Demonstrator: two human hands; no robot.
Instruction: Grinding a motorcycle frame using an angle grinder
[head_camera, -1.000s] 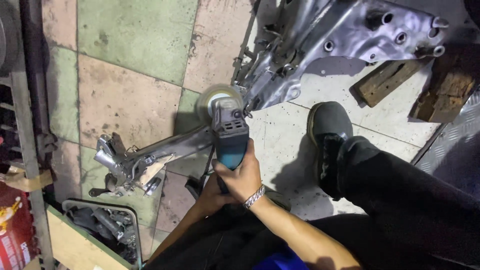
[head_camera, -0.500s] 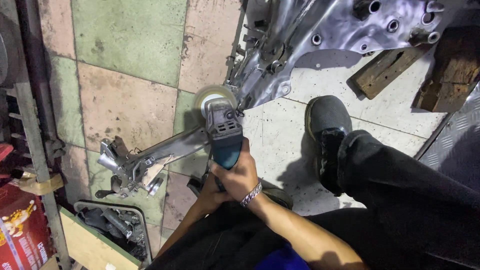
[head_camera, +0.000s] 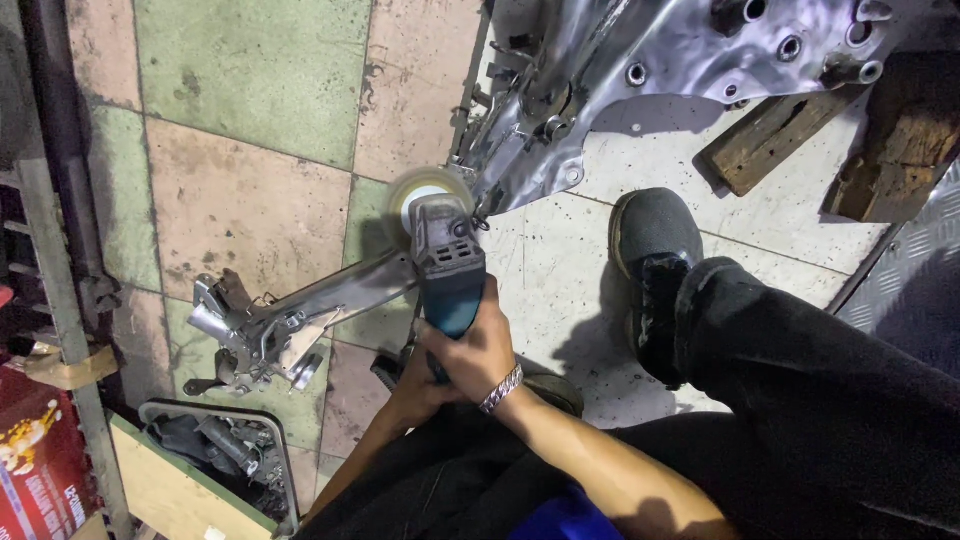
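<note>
Angle grinder (head_camera: 447, 265), teal-bodied, sits low over the tiled floor (head_camera: 250, 120) with its blurred disc (head_camera: 425, 190) at the edge of the bare metal frame (head_camera: 650, 60); the right hand (head_camera: 478, 345) has its grip wrapped tight round the grinder's body, and the left hand (head_camera: 415, 385) sits beneath it, its grip on the tool likely but mostly hidden. Risks, as I judge them: the disc could snag on the frame's edge and kick back toward the black shoe (head_camera: 655, 240) just beside it; the bracelet (head_camera: 500, 388) lies near the tool. A metal tray (head_camera: 160, 412) at lower left holds jumbled metal parts (head_camera: 215, 445); a red printed carton (head_camera: 40, 460) stands beside it, contents unseen.
</note>
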